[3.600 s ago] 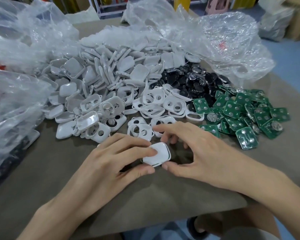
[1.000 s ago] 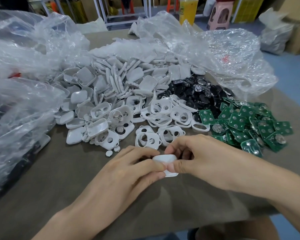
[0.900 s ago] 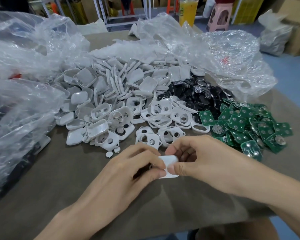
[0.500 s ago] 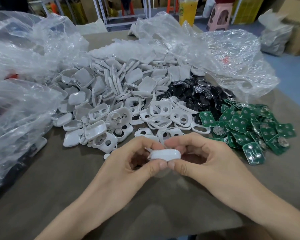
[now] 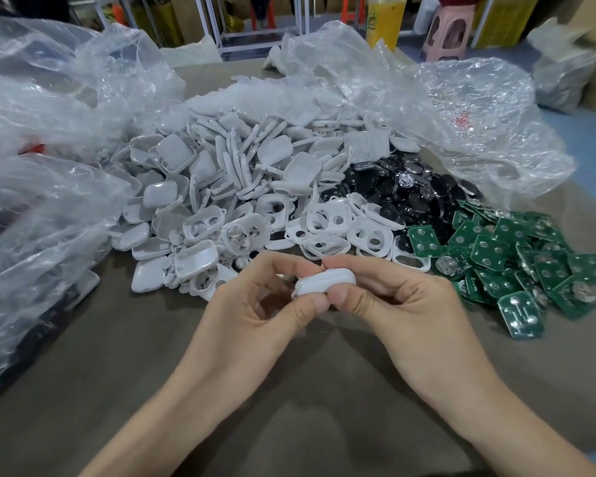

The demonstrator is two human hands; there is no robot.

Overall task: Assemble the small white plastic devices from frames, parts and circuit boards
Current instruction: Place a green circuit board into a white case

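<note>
A small white plastic device [image 5: 326, 281] is held above the table between both hands, seen edge-on. My left hand [image 5: 258, 308] pinches its left end with thumb and fingers. My right hand [image 5: 396, 304] pinches its right end, thumb below and fingers curled over the top. Behind them lies a heap of white shells and covers [image 5: 234, 173], white frames with round holes [image 5: 331, 228], black round parts [image 5: 403, 197] and green circuit boards [image 5: 516, 263].
Crumpled clear plastic bags lie at the left [image 5: 38, 187] and at the back right [image 5: 468, 115]. The brown table top [image 5: 307, 390] is bare in front of the piles. Stools and crates stand on the floor beyond the table.
The device was pressed against the table one second ago; both hands have lifted it off the surface and turned it edge-on, still pinching it at both ends.
</note>
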